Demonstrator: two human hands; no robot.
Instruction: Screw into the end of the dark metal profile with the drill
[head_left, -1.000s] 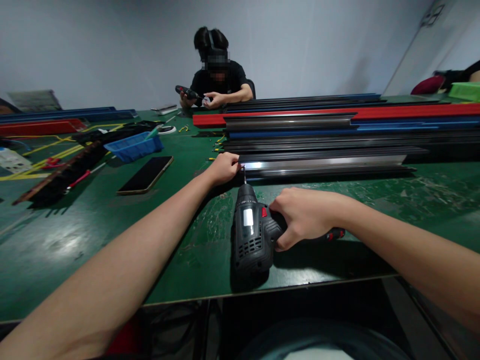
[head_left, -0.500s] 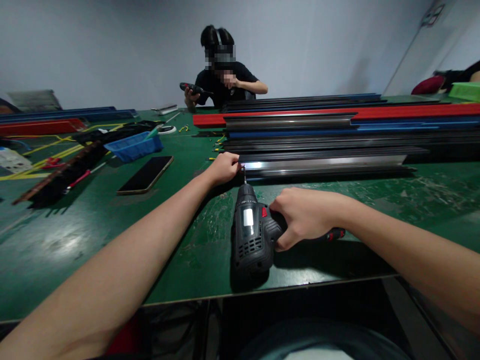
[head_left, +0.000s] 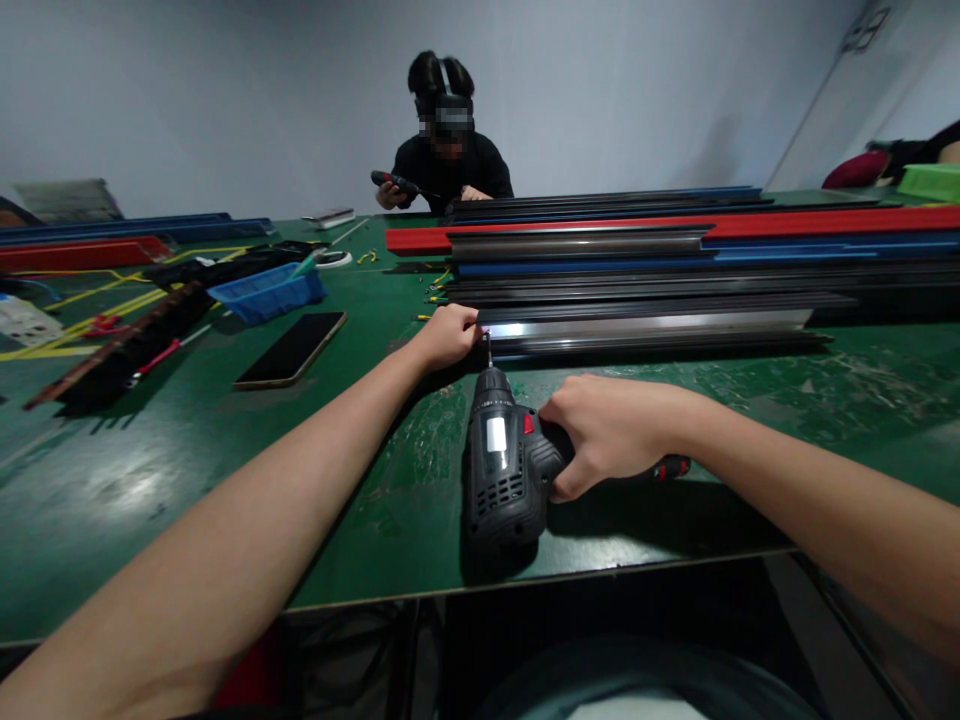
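My right hand (head_left: 611, 435) is wrapped round the handle of a black cordless drill (head_left: 504, 470). The drill points away from me, and its lit bit reaches the left end of a dark metal profile (head_left: 645, 325). At that same end my left hand (head_left: 448, 337) is closed, its fingertips against the profile; whatever is pinched there is too small and hidden to name. A small screw or fitting at the bit tip cannot be made out clearly.
Behind the profile lie more profiles, one red (head_left: 810, 222) and one blue (head_left: 585, 269). Left are a phone (head_left: 291, 350), a blue basket (head_left: 270, 294) and yellow wires. Across the green table (head_left: 390, 540) a person (head_left: 450, 150) holds another drill.
The person across the table has lowered one hand from near the head to the table and shifted slightly right. My hands and drill look unmoved.
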